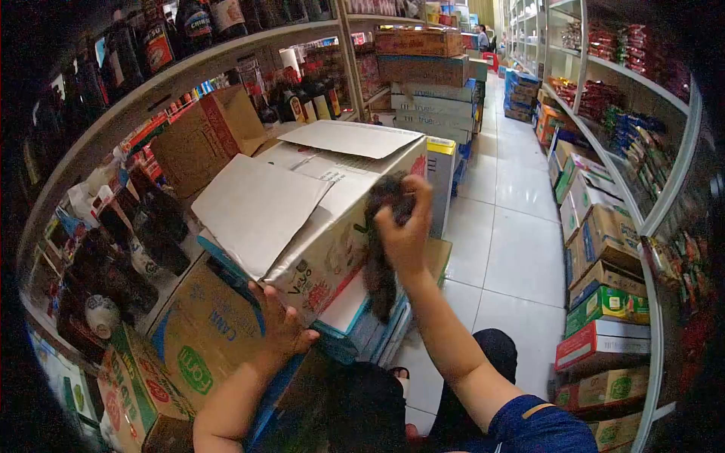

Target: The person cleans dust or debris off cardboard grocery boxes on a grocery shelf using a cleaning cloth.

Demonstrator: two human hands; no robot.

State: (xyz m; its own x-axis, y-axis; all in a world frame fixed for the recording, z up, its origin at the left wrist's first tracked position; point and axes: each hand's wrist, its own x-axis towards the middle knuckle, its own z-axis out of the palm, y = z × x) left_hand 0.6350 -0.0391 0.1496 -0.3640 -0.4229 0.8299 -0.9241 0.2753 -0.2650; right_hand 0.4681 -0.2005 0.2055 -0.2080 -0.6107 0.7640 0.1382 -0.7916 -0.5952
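A white carton (332,170) with "Veyo" printing on its front stands before me on a stack of boxes, two of its top flaps raised. My right hand (408,230) is closed on a dark, limp cloth (381,264), which hangs down along the carton's front right side. Some motion blur softens the cloth's edges. By the carton's lower left corner is my left hand (283,332), its fingers spread and its fingertips at the cardboard; it holds nothing.
Shelves of dark bottles (200,26) rise on the left. Brown cartons (215,325) stand below them. A tiled aisle (498,219) runs ahead, with stacked boxes (430,106) on its left and shelving with packets (619,113) on its right. A person (482,38) is far back.
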